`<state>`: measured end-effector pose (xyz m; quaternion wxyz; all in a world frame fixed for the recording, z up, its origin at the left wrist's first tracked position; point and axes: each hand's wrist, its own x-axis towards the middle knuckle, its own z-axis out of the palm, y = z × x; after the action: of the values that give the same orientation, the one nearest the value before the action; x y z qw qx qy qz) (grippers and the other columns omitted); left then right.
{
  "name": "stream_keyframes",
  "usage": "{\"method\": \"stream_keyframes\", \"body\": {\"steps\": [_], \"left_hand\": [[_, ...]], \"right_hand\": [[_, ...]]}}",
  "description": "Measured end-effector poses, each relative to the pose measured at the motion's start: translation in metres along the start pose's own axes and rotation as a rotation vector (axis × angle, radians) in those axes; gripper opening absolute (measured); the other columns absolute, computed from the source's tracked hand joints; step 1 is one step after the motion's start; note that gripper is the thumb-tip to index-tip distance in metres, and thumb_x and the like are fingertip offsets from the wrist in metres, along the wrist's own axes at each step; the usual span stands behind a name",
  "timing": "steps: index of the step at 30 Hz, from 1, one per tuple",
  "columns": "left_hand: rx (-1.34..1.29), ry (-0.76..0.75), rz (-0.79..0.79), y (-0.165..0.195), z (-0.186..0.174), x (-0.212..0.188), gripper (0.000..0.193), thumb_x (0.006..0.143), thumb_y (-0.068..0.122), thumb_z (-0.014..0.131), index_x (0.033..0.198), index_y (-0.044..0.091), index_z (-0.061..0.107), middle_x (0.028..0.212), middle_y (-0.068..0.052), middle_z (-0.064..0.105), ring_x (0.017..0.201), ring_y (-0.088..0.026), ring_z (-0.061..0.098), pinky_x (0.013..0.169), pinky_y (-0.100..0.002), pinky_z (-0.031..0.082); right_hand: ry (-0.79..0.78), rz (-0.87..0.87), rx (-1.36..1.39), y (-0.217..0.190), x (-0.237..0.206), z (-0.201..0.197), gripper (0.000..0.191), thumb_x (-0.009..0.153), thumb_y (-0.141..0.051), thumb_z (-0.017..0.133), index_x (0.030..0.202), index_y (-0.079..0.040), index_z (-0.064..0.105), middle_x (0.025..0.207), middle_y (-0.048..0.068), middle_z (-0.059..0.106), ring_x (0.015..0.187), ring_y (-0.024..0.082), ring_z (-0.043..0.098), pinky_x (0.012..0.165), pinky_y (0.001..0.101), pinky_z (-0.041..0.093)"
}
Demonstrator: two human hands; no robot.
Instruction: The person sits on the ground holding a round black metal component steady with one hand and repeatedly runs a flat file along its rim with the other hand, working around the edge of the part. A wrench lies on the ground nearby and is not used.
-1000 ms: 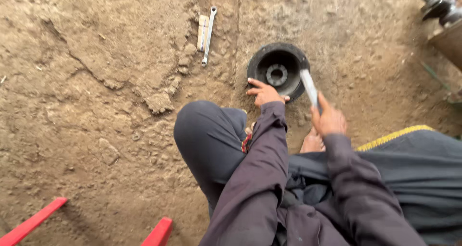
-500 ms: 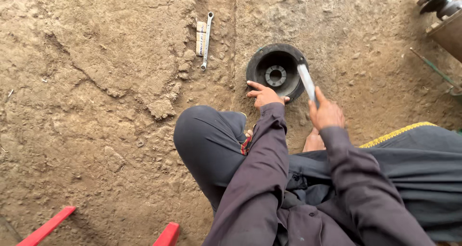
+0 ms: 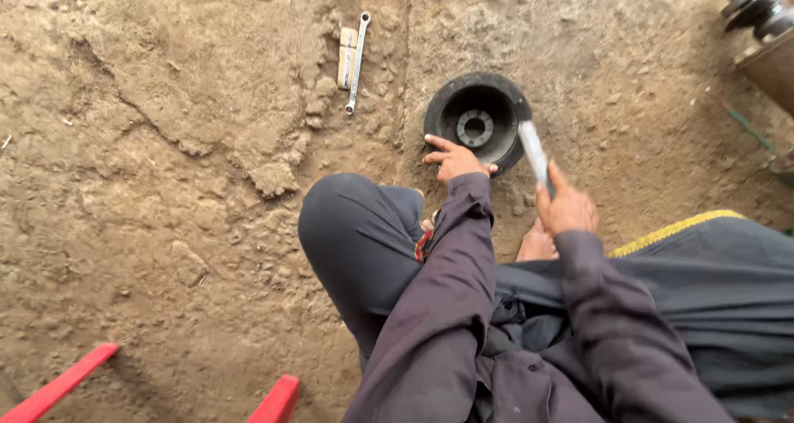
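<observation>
Left hand (image 3: 453,160) lies flat with fingers spread on the near rim of the black round wheel part (image 3: 478,122), which sits on the dirt ground (image 3: 165,224). Right hand (image 3: 567,208) is closed tight around a pale tool (image 3: 533,150), raised over the part's right edge. It looks like a hitting step; the next blow needs good aim. Since the earlier picture, the tool has tipped a little lower. A wrench (image 3: 357,62) lies well apart.

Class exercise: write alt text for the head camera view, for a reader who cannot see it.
A person crouched on bare dirt ground steadies a black round metal part with the left hand, while the right hand holds a pale flat tool over its rim. A spanner lies on the ground further off.
</observation>
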<state>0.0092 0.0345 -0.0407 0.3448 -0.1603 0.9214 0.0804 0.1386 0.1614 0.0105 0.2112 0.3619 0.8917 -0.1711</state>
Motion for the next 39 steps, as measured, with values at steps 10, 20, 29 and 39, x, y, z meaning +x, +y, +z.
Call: {"method": "stream_keyframes", "body": {"steps": [10,20,29,39], "left_hand": [[0.002,0.001,-0.026,0.001,0.001,0.002,0.170,0.051,0.064,0.097,0.158,-0.010,-0.012,0.150,-0.049,0.030,0.100,-0.033,0.074,0.081,-0.033,0.060],[-0.030,-0.027,-0.027,0.004,0.000,0.000,0.166,0.054,0.060,0.097,0.159,-0.007,-0.012,0.153,-0.045,0.029,0.097,-0.034,0.075,0.077,-0.034,0.062],[-0.017,-0.055,-0.029,0.008,0.000,-0.003,0.165,0.057,0.062,0.096,0.158,-0.008,-0.013,0.154,-0.046,0.028,0.103,-0.036,0.074,0.083,-0.036,0.061],[-0.002,-0.013,-0.016,0.009,0.002,-0.001,0.170,0.052,0.063,0.098,0.158,-0.011,-0.012,0.151,-0.050,0.028,0.103,-0.034,0.073,0.085,-0.034,0.059]], "right_hand": [[0.051,-0.089,0.025,0.018,0.011,0.010,0.060,0.097,-0.048,0.057,0.155,-0.032,0.050,0.107,0.029,0.072,0.101,0.050,0.068,0.091,0.0578,0.052],[0.074,-0.092,0.136,0.020,0.009,-0.001,0.059,0.096,-0.046,0.057,0.153,-0.033,0.053,0.108,0.027,0.072,0.100,0.050,0.067,0.088,0.0579,0.053],[0.019,-0.048,0.039,0.015,0.011,-0.007,0.061,0.095,-0.048,0.059,0.154,-0.035,0.050,0.103,0.030,0.071,0.100,0.050,0.068,0.089,0.0586,0.053],[0.000,-0.044,0.038,0.012,0.013,-0.006,0.060,0.095,-0.049,0.058,0.153,-0.035,0.051,0.104,0.030,0.072,0.101,0.049,0.068,0.091,0.0570,0.052]]}}
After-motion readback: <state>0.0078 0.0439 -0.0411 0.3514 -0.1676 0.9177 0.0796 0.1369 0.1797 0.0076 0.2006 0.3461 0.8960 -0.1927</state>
